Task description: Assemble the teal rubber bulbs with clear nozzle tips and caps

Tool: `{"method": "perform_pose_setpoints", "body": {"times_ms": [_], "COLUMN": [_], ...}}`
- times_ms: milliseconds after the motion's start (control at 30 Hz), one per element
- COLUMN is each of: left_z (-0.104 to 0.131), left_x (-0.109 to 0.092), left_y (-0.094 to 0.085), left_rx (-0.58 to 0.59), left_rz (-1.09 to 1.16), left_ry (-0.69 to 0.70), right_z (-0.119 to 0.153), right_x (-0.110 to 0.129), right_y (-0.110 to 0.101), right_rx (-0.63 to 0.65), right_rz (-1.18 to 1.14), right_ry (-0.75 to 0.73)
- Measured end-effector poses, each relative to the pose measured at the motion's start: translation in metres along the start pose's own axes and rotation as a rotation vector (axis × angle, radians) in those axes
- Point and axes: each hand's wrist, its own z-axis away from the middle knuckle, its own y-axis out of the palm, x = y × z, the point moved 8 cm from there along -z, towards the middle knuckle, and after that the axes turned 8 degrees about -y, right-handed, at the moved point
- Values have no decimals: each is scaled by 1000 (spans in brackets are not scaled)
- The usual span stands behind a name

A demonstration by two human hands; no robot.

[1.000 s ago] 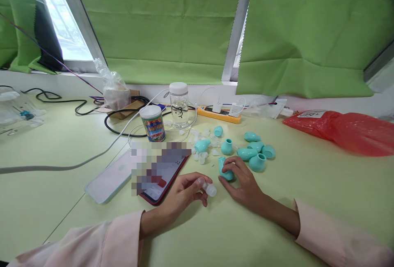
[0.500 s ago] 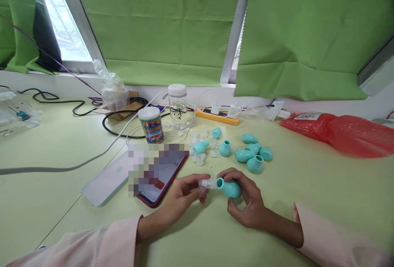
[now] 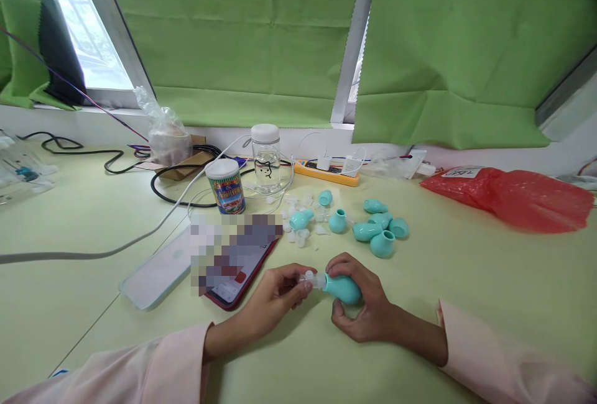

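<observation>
Between the fingers of my left hand (image 3: 282,295) is a small clear plastic nozzle (image 3: 318,280), pinched at its outer end. My right hand (image 3: 366,301) is wrapped round a turquoise rubber bulb (image 3: 344,289) that lies on its side, its neck pointing left. The nozzle's right end meets the bulb's neck; how deep it sits inside I cannot tell. Beyond my hands lie several more turquoise bulbs (image 3: 337,221), some upright and some on their sides. Small clear and whitish plastic pieces (image 3: 301,238) are scattered around them.
Left of my hands lie a dark-red-edged phone (image 3: 247,267) and a pale phone case (image 3: 158,273). Behind stand a printed can (image 3: 226,189), a clear bottle (image 3: 266,165) and an orange power strip (image 3: 326,173). A red plastic bag (image 3: 504,196) lies at right; a grey cable (image 3: 116,255) crosses the left.
The nozzle and the bulb have come together: the bulb's open mouth showed before, and now the nozzle's end covers it. My right hand has shifted slightly left.
</observation>
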Motion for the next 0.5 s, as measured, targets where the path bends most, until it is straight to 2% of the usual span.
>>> {"method": "perform_pose_setpoints", "body": {"times_ms": [267,500], "left_z": [1,1], "left_x": [-3,-4], "left_y": [0,-1], "left_rx": [-17,-59], "left_rz": [-151,-289], "left_ry": [-21,5], "right_z": [3,1], "right_x": [-7,-10], "right_y": [5,10], "right_rx": [17,93], "right_rz": [112,139], "right_ry": [-31,8]}}
